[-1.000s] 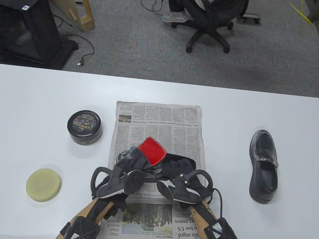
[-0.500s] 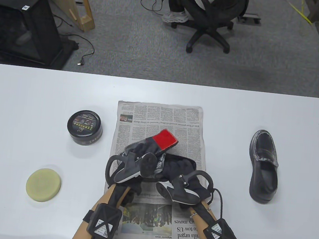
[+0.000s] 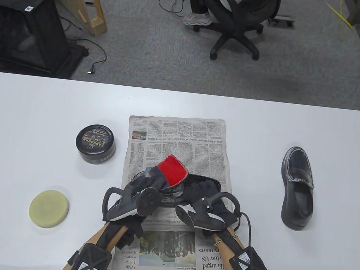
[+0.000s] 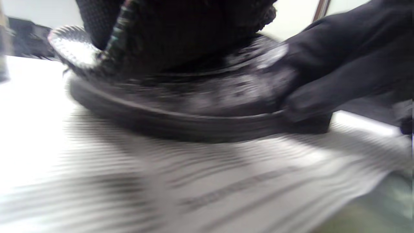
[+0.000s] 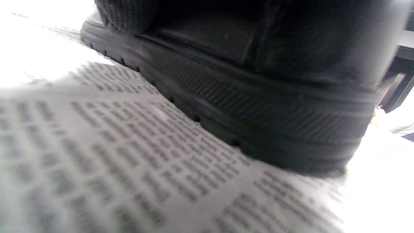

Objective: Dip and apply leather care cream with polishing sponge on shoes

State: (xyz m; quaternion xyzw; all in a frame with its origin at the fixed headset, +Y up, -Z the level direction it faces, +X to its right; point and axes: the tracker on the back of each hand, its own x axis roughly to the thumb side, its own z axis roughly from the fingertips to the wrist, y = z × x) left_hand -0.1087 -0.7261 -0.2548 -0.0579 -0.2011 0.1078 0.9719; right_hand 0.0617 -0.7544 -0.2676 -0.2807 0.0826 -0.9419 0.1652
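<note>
A newspaper [image 3: 179, 141] is spread on the white table [image 3: 26, 99]; beyond, an office chair [image 3: 236, 28] stands on grey carpet [image 3: 303, 64].

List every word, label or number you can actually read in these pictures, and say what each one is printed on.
"moves" and "to tow US": headline, upside down, on the newspaper.
"White House warns of recession": smaller headline, same newspaper.
The newspaper's body text: too small to read.
Label on the cream tin: too small to read.
Tag on the black case: unreadable.
</note>
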